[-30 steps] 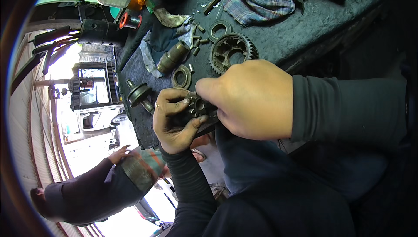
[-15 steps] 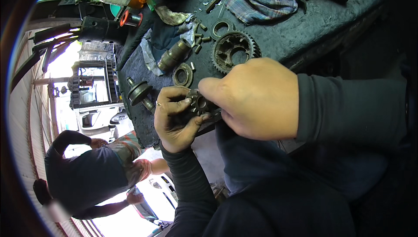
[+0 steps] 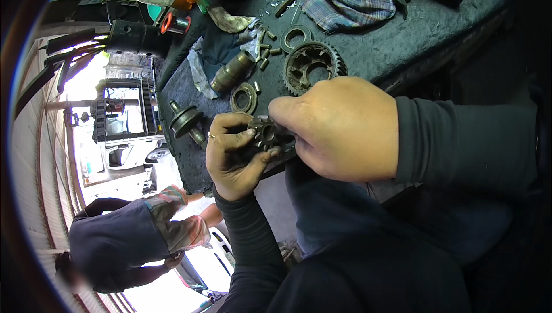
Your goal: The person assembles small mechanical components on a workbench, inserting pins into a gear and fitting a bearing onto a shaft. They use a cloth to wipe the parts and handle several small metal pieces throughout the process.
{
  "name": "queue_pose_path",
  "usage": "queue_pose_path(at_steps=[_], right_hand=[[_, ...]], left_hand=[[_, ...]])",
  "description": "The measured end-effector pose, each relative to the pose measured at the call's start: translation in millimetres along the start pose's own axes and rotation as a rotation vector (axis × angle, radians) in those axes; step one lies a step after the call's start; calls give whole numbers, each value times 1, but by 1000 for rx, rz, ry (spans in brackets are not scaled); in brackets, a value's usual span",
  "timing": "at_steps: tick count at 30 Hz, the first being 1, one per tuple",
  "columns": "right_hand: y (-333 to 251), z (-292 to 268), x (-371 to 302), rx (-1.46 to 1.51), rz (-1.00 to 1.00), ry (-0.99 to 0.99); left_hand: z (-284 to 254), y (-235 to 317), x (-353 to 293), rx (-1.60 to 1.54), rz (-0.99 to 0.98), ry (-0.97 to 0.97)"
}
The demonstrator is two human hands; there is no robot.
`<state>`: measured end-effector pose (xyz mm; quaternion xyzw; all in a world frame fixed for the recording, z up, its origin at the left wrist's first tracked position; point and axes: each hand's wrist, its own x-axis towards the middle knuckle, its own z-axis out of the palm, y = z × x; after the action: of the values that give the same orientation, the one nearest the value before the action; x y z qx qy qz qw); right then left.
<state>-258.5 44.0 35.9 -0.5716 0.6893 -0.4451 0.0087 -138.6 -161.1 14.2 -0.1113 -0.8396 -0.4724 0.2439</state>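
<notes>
Left hand [image 3: 233,160] is pinching a small gear [image 3: 263,131] above the near edge of the bench [image 3: 397,42].
Its thumb and fingers are wrapping partway round the small gear; the right hand [image 3: 339,129] is lying curled beside it, its fingertips hidden, so I cannot tell what it is holding; a steady, light pinch would probably be serving best; a ring [image 3: 253,100] and a big gear [image 3: 295,65] are crowding the far side; more room is opening toward the bench's right edge.
</notes>
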Motion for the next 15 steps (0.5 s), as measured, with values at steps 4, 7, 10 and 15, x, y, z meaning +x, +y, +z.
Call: queue_pose_path(at_steps=[4,7,10,15], right_hand=[[-6,1,-1,-19,8,-38],[0,3,2,68,54,-23],[-1,-2,-1,-25,17,-40],[-3,2,3,-33,-32,-19]], left_hand=[[-3,0,-2,57,-4,6],[-2,-2,-3,23,-1,15],[-1,-2,-1,40,10,5],[-6,-1,-4,31,14,15]])
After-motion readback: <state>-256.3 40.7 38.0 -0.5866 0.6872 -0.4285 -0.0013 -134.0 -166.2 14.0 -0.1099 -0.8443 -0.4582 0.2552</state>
